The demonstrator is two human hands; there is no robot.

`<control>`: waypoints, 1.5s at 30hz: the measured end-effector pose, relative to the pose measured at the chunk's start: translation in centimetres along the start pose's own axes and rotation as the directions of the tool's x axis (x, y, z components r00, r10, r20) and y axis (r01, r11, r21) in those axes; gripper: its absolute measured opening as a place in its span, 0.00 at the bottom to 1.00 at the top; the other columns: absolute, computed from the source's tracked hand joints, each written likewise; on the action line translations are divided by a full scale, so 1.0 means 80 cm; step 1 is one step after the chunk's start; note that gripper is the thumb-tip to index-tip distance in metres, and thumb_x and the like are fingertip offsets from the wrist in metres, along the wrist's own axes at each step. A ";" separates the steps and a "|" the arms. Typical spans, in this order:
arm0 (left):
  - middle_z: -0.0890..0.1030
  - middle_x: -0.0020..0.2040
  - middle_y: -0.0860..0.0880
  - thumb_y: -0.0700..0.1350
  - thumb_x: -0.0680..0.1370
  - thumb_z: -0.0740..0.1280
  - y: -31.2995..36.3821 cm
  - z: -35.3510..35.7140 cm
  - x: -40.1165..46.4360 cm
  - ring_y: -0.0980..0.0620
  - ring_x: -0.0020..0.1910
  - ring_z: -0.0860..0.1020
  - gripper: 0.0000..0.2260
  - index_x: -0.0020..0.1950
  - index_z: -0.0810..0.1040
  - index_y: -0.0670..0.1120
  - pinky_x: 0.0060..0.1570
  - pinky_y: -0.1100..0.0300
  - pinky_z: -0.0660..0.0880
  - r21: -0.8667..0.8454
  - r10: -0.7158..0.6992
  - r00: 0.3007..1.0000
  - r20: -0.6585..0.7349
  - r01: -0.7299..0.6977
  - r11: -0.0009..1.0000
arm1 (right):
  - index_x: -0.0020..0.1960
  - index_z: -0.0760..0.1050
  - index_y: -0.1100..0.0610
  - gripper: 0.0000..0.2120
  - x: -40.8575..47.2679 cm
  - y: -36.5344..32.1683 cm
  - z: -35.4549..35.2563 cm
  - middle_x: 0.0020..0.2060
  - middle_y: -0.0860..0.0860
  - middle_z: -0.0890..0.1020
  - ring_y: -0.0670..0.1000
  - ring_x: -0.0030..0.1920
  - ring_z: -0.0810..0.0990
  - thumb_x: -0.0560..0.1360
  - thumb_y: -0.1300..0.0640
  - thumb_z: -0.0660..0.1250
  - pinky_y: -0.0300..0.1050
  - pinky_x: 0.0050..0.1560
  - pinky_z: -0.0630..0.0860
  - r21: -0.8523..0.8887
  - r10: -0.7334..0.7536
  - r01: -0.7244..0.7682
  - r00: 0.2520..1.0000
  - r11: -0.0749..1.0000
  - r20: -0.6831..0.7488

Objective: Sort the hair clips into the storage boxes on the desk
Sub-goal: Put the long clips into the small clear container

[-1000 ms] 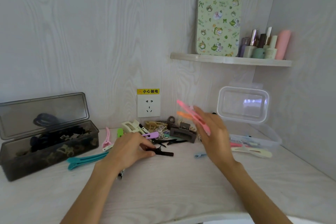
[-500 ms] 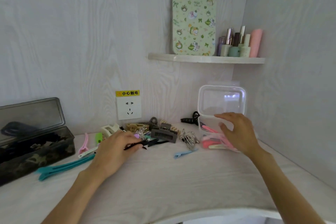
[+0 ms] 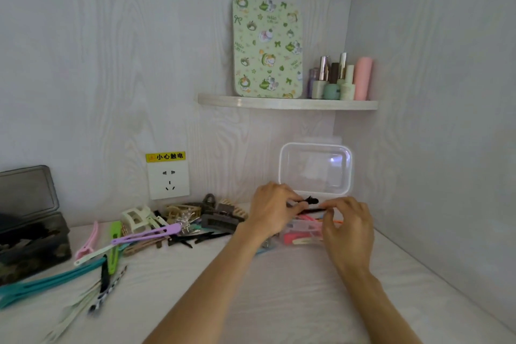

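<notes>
clip: thin black hair clip (image 3: pixel 310 210), long, slim, held level over clear box (image 3: pixel 301 237)
L hand (image 3: pixel 272 211): fingers pinch clip's left end
R hand (image 3: pixel 347 225): fingertips pinch right end

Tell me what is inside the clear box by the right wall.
Inside the clear box lie pink clips and an orange one. Both hands hold a black clip above it, covering the rest of the contents.
</notes>
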State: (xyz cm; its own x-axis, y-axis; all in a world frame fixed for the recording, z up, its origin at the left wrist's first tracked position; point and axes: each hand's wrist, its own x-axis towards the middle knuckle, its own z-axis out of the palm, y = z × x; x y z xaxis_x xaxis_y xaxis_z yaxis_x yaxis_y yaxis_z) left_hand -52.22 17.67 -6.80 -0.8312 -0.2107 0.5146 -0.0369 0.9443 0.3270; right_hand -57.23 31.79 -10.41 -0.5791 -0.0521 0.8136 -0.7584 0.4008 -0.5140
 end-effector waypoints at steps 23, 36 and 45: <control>0.79 0.58 0.56 0.53 0.74 0.67 -0.200 -0.146 -0.202 0.52 0.58 0.73 0.15 0.61 0.77 0.58 0.56 0.57 0.67 0.302 -0.340 0.938 -0.069 0.345 0.889 | 0.58 0.75 0.51 0.13 -0.067 -0.114 0.099 0.56 0.46 0.79 0.49 0.58 0.74 0.79 0.49 0.58 0.42 0.56 0.70 0.127 -0.398 0.439 0.608 0.890 0.687; 0.83 0.47 0.52 0.53 0.78 0.63 -0.201 -0.152 -0.206 0.51 0.46 0.77 0.11 0.59 0.78 0.58 0.44 0.58 0.68 0.254 -0.289 0.957 -0.015 0.283 0.925 | 0.65 0.71 0.49 0.17 -0.069 -0.123 0.130 0.53 0.46 0.75 0.47 0.55 0.71 0.79 0.48 0.57 0.42 0.56 0.64 0.094 -0.339 0.424 0.551 0.901 0.762; 0.82 0.47 0.52 0.53 0.80 0.58 -0.200 -0.150 -0.211 0.53 0.45 0.78 0.13 0.63 0.75 0.59 0.50 0.51 0.73 0.098 -0.361 0.929 -0.084 0.368 0.925 | 0.66 0.67 0.52 0.15 -0.069 -0.132 0.108 0.59 0.49 0.75 0.49 0.59 0.71 0.81 0.51 0.54 0.40 0.60 0.63 0.105 -0.342 0.405 0.574 0.908 0.744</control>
State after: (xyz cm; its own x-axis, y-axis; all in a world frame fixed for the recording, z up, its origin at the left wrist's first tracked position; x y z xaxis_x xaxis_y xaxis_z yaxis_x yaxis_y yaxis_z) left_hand -30.95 3.05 -11.17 -0.7119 -0.5578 0.4266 -0.3948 0.8203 0.4138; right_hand -48.60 19.95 -11.83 -0.2954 -0.8476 0.4408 -0.9549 0.2467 -0.1656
